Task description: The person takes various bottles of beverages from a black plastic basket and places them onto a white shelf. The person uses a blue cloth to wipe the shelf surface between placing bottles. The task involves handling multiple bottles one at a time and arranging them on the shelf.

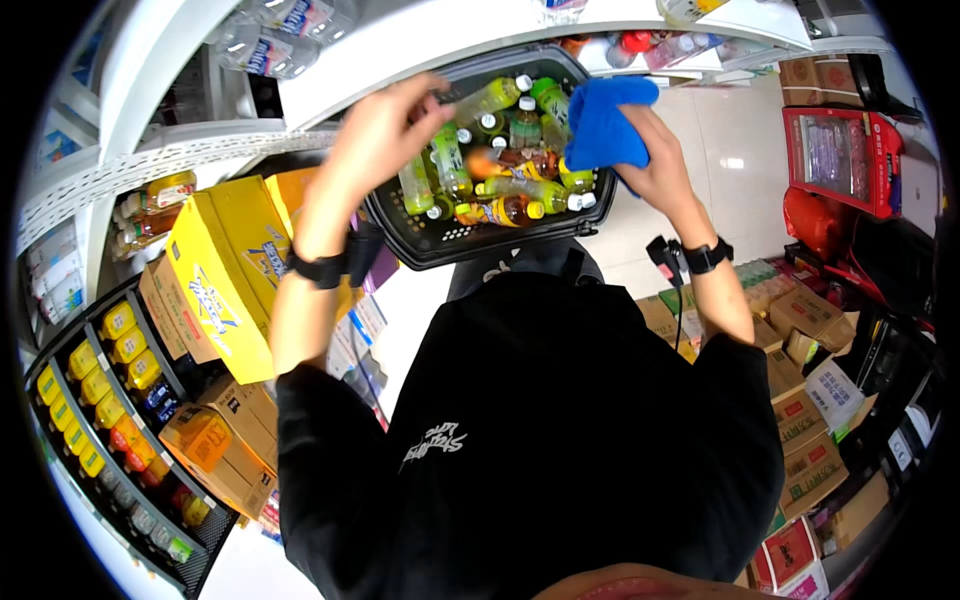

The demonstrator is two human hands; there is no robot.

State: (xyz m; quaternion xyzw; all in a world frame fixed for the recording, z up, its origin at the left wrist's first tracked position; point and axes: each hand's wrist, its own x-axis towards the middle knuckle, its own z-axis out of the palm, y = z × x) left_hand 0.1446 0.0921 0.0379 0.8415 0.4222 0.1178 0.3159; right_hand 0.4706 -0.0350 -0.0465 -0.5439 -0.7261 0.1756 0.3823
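A black plastic basket [420,251] sits in front of me, holding several drink bottles laid at various angles. My left hand [397,124] hovers blurred over its left rim, thumb and fingers apart, with nothing visible between them. Close to those fingertips lies a yellow-green bottle [487,101] with a white cap. An orange object [481,162] among the bottles is too blurred to name. At the basket's right side, my right hand [660,161] grips a bunched blue cloth [611,124]. Amber drink bottles [501,211] lie toward the near rim.
White shelving [337,97] runs along the far side, bearing clear bottles [270,52]. Yellow cartons [217,277] stand left, beside a dark rack [112,375] of packaged drinks. Cardboard boxes [806,315] are stacked to the right. A red display box [840,161] is farther off.
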